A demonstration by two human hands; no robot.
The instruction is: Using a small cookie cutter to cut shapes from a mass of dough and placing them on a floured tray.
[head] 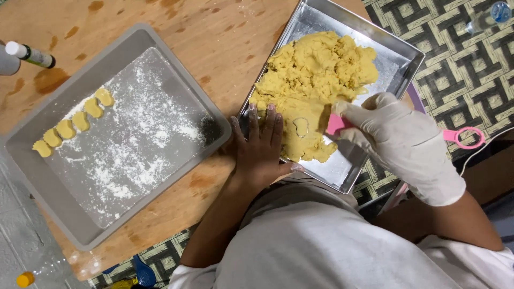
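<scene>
Yellow dough [313, 80] is lying heaped in the metal tray [399, 53]. My gloved right hand [399, 144] is pinching a pink scraper [336, 124] against it. My bare left hand [261, 144] is pressing flat, fingers spread, on the dough's near edge. Cut shapes [72, 126] are sitting in the floured grey tray [64, 214].

- Your yellow dough [316, 75] lies as a lumpy mass in the silver metal tray [399, 53], thick toward the tray's far end, pressed flat at its near end.
- A small cut outline [301, 127] marks the flattened dough.
- Your pink scraper [336, 124] touches the flattened dough's right edge, inside the tray.
</scene>
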